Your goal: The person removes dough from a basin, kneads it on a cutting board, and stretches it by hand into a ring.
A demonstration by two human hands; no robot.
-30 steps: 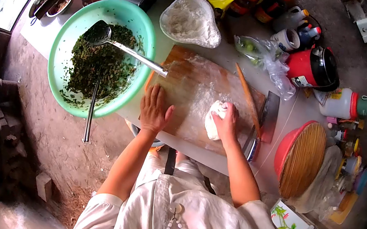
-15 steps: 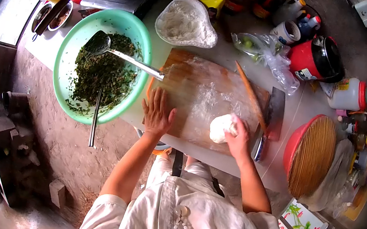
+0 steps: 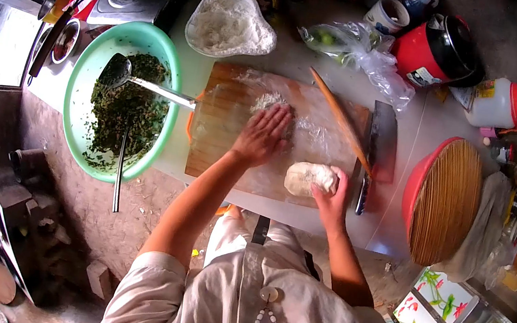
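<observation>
One floured board [image 3: 220,144] has a green bowl [image 3: 141,40] of chopped greens [image 3: 112,107], apparently already mixed, to its left; a cleaver [image 3: 384,142] lies to its right, and a rolling pin [image 3: 341,121] takes up its far-right side. The left hand [image 3: 265,135] is flat, gripping nothing, while the right hand [image 3: 334,202] grasps the dough [image 3: 302,180] at near right, one lump, neither flattened nor cut.

Left hand [image 3: 266,134] lies flat, palm down — right hand [image 3: 334,199] curved in a grip
</observation>
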